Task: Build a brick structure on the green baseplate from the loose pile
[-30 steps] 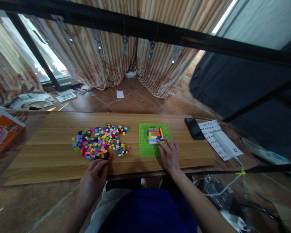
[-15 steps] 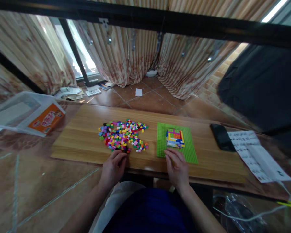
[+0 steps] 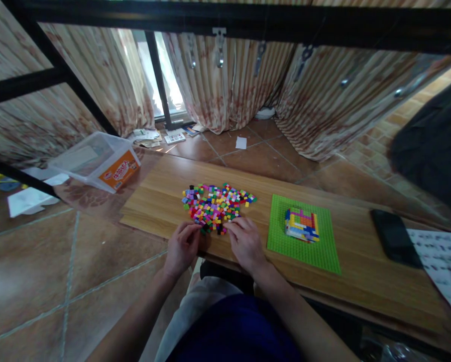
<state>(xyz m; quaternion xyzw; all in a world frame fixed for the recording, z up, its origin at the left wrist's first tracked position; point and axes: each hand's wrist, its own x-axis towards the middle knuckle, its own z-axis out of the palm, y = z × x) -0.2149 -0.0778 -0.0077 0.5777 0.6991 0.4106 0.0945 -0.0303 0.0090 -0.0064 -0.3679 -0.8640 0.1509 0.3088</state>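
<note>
A pile of small coloured toy bricks point(image 3: 214, 203) lies loose on the wooden board. At its near left edge is my left hand point(image 3: 183, 247), thumb and fingers pinched together; whatever sits between them is too small to make out. My right hand point(image 3: 246, 245) is at the near right edge of the pile, its fingers closed with the tips at the bricks, and their grip is hidden. To the right, a green baseplate point(image 3: 280, 241) bears a low block built of multicoloured bricks point(image 3: 301, 224), with neither hand touching it.
A black phone point(image 3: 396, 238) and a printed sheet point(image 3: 440, 261) lie at the right. A clear plastic box point(image 3: 93, 161) with an orange label stands at the left. Dark metal bars point(image 3: 248, 22) cross above the wooden board point(image 3: 153, 201), with curtains behind.
My right hand has moved left from the baseplate to the brick pile. My left hand stays by the pile's near edge. The view has turned to the left.
</note>
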